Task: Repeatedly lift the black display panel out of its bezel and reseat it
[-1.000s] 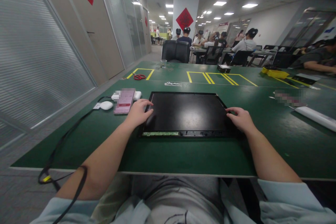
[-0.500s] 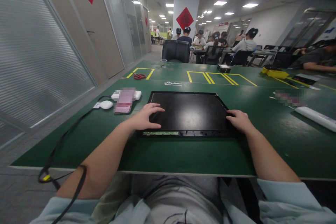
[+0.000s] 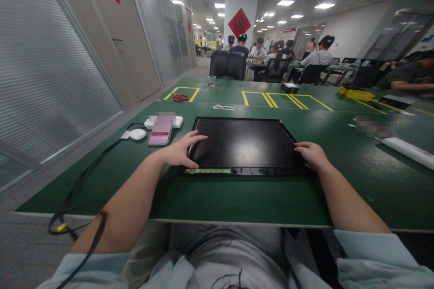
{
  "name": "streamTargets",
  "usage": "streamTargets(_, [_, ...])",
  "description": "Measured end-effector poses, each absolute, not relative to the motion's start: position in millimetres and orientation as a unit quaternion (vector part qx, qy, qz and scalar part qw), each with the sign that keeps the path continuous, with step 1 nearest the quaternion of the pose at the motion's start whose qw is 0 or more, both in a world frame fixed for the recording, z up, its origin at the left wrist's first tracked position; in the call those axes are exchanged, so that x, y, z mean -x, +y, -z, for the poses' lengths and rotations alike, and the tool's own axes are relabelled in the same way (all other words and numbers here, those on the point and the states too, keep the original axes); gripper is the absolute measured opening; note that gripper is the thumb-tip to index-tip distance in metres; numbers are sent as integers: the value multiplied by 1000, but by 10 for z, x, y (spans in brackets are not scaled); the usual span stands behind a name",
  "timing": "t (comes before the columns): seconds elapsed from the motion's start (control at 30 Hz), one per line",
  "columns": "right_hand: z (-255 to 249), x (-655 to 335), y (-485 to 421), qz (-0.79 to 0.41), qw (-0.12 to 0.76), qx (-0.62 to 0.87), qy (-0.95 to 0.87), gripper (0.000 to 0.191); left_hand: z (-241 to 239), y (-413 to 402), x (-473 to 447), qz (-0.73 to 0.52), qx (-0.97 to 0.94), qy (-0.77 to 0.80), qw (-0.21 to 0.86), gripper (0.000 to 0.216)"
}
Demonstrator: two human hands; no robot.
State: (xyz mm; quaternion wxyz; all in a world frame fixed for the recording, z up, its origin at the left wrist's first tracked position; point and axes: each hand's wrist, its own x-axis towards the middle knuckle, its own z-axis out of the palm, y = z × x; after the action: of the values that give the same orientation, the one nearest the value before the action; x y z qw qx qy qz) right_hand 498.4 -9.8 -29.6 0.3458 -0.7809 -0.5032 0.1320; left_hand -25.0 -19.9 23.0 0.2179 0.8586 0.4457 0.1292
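The left hand (image 3: pixel 179 151) lies spread on the black panel's (image 3: pixel 242 144) left edge. The right hand (image 3: pixel 312 154) rests loosely curled on its right edge; a phone (image 3: pixel 160 130) lies just beyond the left hand.

Single head-worn view, facing forward and down, close over green table (image 3: pixel 237 198); office room beyond
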Motion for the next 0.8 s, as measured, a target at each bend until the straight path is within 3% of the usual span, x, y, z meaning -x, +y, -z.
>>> streamTargets(0.4, [354,-5034,-63,-196,348,785,-474,40,-264,-246,228,-151,-847,457,223,104])
streamTargets(0.8, [292,-4995,-84,-195,347,783,-479,37,-263,-236,240,-156,-845,451,240,99])
